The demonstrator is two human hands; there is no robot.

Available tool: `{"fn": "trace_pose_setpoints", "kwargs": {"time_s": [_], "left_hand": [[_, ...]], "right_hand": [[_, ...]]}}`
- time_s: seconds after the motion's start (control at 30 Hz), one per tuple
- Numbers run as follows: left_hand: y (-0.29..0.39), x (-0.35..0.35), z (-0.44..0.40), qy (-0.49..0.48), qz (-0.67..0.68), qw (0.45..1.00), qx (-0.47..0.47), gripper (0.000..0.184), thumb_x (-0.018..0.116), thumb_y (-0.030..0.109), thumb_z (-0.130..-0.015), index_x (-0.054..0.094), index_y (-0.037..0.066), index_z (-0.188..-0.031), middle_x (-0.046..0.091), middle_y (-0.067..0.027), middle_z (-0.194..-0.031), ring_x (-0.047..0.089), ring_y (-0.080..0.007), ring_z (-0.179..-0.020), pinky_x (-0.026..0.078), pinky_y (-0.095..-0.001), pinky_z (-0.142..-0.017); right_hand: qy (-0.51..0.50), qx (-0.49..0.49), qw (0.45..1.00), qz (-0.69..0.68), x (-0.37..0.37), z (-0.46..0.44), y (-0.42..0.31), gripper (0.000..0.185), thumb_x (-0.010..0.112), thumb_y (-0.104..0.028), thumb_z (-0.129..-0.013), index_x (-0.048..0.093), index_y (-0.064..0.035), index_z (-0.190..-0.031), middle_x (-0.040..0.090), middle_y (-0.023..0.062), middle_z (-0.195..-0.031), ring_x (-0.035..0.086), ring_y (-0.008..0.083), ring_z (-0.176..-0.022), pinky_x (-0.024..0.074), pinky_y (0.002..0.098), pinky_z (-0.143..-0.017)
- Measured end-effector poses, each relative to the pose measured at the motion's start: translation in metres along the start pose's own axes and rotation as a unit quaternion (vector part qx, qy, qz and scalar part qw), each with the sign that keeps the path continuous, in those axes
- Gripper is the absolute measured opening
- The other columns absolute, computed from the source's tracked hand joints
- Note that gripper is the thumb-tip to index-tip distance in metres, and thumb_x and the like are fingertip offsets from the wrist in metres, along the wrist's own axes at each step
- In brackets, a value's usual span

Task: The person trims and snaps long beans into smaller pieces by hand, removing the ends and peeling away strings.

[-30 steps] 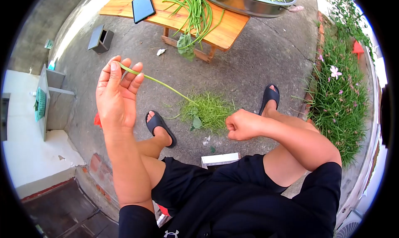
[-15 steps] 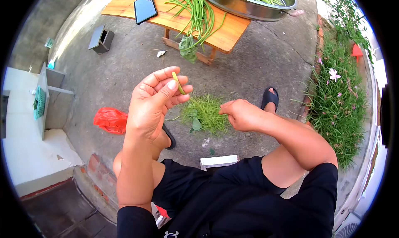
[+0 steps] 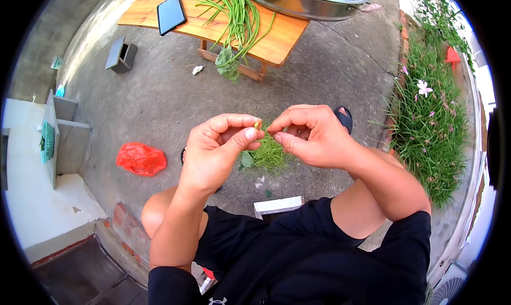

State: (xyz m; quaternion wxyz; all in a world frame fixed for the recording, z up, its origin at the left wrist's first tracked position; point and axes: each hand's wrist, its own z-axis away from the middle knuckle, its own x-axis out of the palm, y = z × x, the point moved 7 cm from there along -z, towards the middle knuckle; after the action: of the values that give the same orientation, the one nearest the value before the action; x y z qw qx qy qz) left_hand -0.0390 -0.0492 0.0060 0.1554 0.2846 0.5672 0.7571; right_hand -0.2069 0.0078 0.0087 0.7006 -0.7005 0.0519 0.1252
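Note:
My left hand (image 3: 221,150) is closed in a pinch on a short yellow-green stem piece (image 3: 257,126), whose end shows between thumb and forefinger. My right hand (image 3: 314,137) is right beside it, thumb and fingertips drawn together near the stem piece. Anything between the right fingertips is too small to make out. Below both hands, a heap of thin green strips (image 3: 269,157) lies on the concrete, partly covered by them, with a green leaf (image 3: 247,159) at its left side. Long green stems (image 3: 237,17) lie bunched on the wooden table (image 3: 277,41), some hanging over its edge.
A metal pan (image 3: 298,6) with more green stems and a black phone (image 3: 171,14) rest on the table. On the ground are a red plastic bag (image 3: 141,159) and a grey box (image 3: 121,56). A planted bed (image 3: 428,129) runs along the right.
My left hand has moved right and down with the stem piece. My right hand has risen to meet it. The view has shifted slightly, so the table appears further left and higher.

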Motion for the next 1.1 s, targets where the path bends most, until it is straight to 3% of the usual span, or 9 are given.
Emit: {"fn": "trace_pose_setpoints", "kwargs": {"time_s": [0.1, 0.17, 0.4, 0.7, 0.8, 0.9, 0.97, 1.0, 1.1], "left_hand": [[-0.003, 0.002, 0.002, 0.022, -0.059, 0.998, 0.004, 0.016, 0.068, -0.004, -0.093, 0.070, -0.003, -0.108, 0.071, -0.0095, -0.104, 0.070, -0.0175, -0.096, 0.059, -0.0298, -0.084], [0.004, 0.005, 0.002, 0.034, -0.150, 0.983, 0.096, 0.015, 0.070, -0.006, -0.090, 0.072, -0.002, -0.104, 0.072, -0.0094, -0.101, 0.070, -0.0170, -0.093, 0.058, -0.0290, -0.082], [0.035, 0.027, 0.011, 0.046, -0.348, 0.894, 0.279, 0.015, 0.074, -0.007, -0.083, 0.075, 0.001, -0.097, 0.073, -0.0109, -0.094, 0.071, -0.0195, -0.088, 0.056, -0.0296, -0.076], [0.039, 0.037, 0.019, 0.043, -0.408, 0.834, 0.369, 0.022, 0.070, -0.012, -0.081, 0.074, 0.001, -0.098, 0.072, -0.0138, -0.095, 0.072, -0.0247, -0.084, 0.059, -0.0308, -0.070], [0.035, 0.035, 0.018, 0.048, -0.374, 0.865, 0.331, 0.019, 0.071, -0.010, -0.083, 0.075, 0.000, -0.098, 0.072, -0.0132, -0.095, 0.072, -0.0219, -0.085, 0.059, -0.0315, -0.071], [0.014, 0.023, 0.009, 0.024, -0.234, 0.950, 0.205, 0.014, 0.072, -0.005, -0.088, 0.073, -0.001, -0.101, 0.073, -0.0130, -0.100, 0.072, -0.0211, -0.091, 0.059, -0.0306, -0.076], [0.003, 0.014, 0.003, 0.042, -0.050, 0.992, 0.107, 0.013, 0.069, -0.002, -0.092, 0.070, -0.002, -0.105, 0.072, -0.0135, -0.102, 0.072, -0.0230, -0.095, 0.061, -0.0327, -0.079], [-0.004, 0.012, 0.001, 0.051, 0.043, 0.996, 0.055, 0.013, 0.068, -0.001, -0.093, 0.069, -0.002, -0.106, 0.072, -0.0137, -0.103, 0.072, -0.0240, -0.097, 0.062, -0.0337, -0.081], [0.007, -0.004, -0.004, 0.066, 0.101, 0.992, 0.026, 0.016, 0.064, 0.005, -0.098, 0.065, -0.001, -0.112, 0.071, -0.0130, -0.107, 0.072, -0.0272, -0.101, 0.064, -0.0366, -0.083]], "right_hand": [[0.020, 0.062, 0.984, -0.165, 0.004, 0.005, 0.000, 0.013, 0.069, -0.009, -0.092, 0.071, 0.0006, -0.101, 0.069, 0.0031, -0.084, 0.061, 0.0047, -0.066, 0.0475, 0.0218, -0.054], [0.001, 0.132, 0.967, -0.219, 0.006, 0.008, -0.007, 0.014, 0.069, -0.011, -0.094, 0.071, 0.0004, -0.101, 0.069, 0.0019, -0.083, 0.061, 0.0046, -0.064, 0.0475, 0.0213, -0.052], [0.020, 0.160, 0.955, -0.247, 0.006, 0.008, -0.002, 0.019, 0.069, -0.016, -0.095, 0.069, 0.0021, -0.100, 0.067, 0.0015, -0.078, 0.062, 0.0059, -0.063, 0.0490, 0.0209, -0.050], [0.042, 0.152, 0.954, -0.254, 0.007, 0.009, -0.002, 0.012, 0.069, -0.009, -0.088, 0.068, 0.0016, -0.092, 0.066, 0.0018, -0.075, 0.059, 0.0044, -0.060, 0.0479, 0.0212, -0.050], [0.057, 0.154, 0.953, -0.254, 0.009, 0.008, -0.001, 0.010, 0.069, -0.008, -0.086, 0.067, 0.0011, -0.090, 0.066, 0.0019, -0.074, 0.058, 0.0042, -0.059, 0.0469, 0.0218, -0.049], [0.058, 0.174, 0.949, -0.257, 0.012, 0.008, 0.006, 0.011, 0.070, -0.009, -0.085, 0.066, 0.0008, -0.087, 0.065, 0.0019, -0.073, 0.056, 0.0043, -0.058, 0.0460, 0.0221, -0.049], [0.061, 0.189, 0.948, -0.250, 0.013, 0.007, 0.010, 0.011, 0.070, -0.009, -0.085, 0.066, 0.0007, -0.085, 0.065, 0.0019, -0.073, 0.055, 0.0044, -0.057, 0.0452, 0.0221, -0.049], [0.055, 0.191, 0.951, -0.237, 0.014, 0.007, 0.012, 0.011, 0.070, -0.009, -0.084, 0.066, 0.0005, -0.085, 0.065, 0.0018, -0.073, 0.056, 0.0047, -0.057, 0.0456, 0.0228, -0.049], [0.018, 0.188, 0.966, -0.179, 0.011, 0.005, 0.023, 0.010, 0.069, -0.009, -0.083, 0.065, 0.0000, -0.084, 0.065, 0.0016, -0.072, 0.056, 0.0062, -0.058, 0.0469, 0.0251, -0.052]]}}
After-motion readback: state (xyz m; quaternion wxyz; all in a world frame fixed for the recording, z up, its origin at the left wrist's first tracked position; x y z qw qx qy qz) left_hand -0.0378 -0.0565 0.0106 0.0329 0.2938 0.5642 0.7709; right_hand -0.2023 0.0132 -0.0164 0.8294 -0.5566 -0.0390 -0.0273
